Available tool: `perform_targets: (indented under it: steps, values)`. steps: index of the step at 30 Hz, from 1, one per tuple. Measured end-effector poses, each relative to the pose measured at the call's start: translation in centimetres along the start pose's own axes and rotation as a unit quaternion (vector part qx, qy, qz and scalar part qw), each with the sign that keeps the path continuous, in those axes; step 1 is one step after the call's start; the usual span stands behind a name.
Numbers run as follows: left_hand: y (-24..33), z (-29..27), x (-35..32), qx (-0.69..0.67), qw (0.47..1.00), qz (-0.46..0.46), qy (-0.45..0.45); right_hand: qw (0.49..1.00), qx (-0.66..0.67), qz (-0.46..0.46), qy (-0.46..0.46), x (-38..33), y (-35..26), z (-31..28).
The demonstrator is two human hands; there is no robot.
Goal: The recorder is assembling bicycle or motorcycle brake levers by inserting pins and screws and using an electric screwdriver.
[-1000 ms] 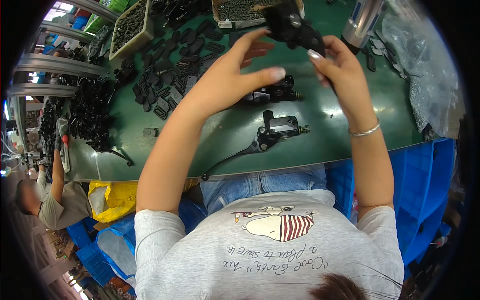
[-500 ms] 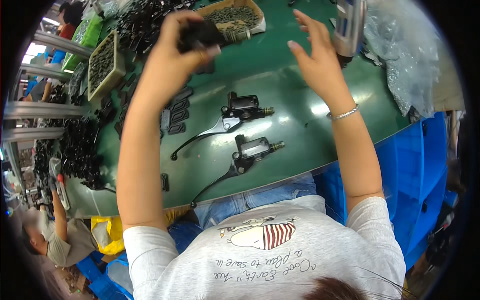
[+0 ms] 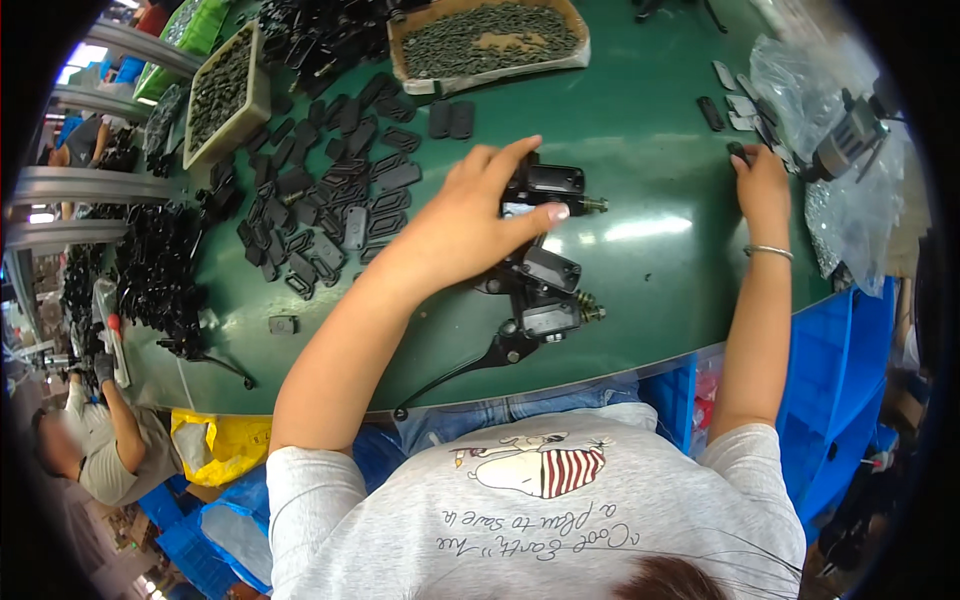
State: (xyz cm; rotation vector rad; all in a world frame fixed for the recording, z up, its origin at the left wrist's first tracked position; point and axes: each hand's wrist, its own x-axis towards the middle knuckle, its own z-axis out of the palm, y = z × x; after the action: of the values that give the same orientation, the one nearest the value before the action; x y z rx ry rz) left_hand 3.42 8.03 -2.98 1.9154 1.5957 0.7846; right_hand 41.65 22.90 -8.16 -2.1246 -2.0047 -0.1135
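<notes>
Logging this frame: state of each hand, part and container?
left hand: fingers resting on the upper brake lever assembly
right hand: fingers touching a small black part
lower brake lever assembly: lying flat, untouched
cardboard box: open, full of small dark parts
plastic bag: crumpled, open

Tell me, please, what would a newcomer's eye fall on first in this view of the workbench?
First, the left hand at the centre of the green table, resting on the uppermost of several black brake lever assemblies lined up toward the near edge. Next, the right hand stretched far right, touching a small black part beside crumpled clear plastic bags. To the left lies a wide scatter of flat black caps, with trays of small parts behind.
</notes>
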Motion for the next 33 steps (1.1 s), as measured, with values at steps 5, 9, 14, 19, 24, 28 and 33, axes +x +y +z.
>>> perform_targets:
  steps: [5,9,14,19,24,28,33]
  values:
    - [-4.0,-3.4,3.2,0.147,0.985,-0.044,0.084,0.99,0.101,-0.001,-0.094,-0.9,1.1,-0.4]
    - [-5.2,-2.5,4.8,0.328,0.935,-0.071,0.119,0.965,0.216,-0.094,-0.116,-4.5,0.4,-2.6]
    - [-5.4,-1.9,5.2,0.371,0.925,-0.043,0.067,0.957,0.221,-0.153,-0.113,-10.9,-1.4,-5.8]
    - [-7.4,-3.0,5.5,0.241,0.97,0.029,0.015,0.94,0.26,-0.17,-0.142,-17.6,0.1,-8.9]
    - [-6.6,-3.6,4.1,0.152,0.987,-0.011,0.053,0.946,0.22,-0.229,-0.069,-22.2,1.5,-9.4]
    - [-2.8,-5.0,1.3,-0.079,0.987,-0.107,0.093,0.938,0.18,-0.292,0.051,-23.9,2.7,-7.1]
    - [2.7,-5.4,-3.8,-0.459,0.873,-0.161,-0.021,0.913,0.274,-0.297,0.05,-23.6,1.4,-8.5]
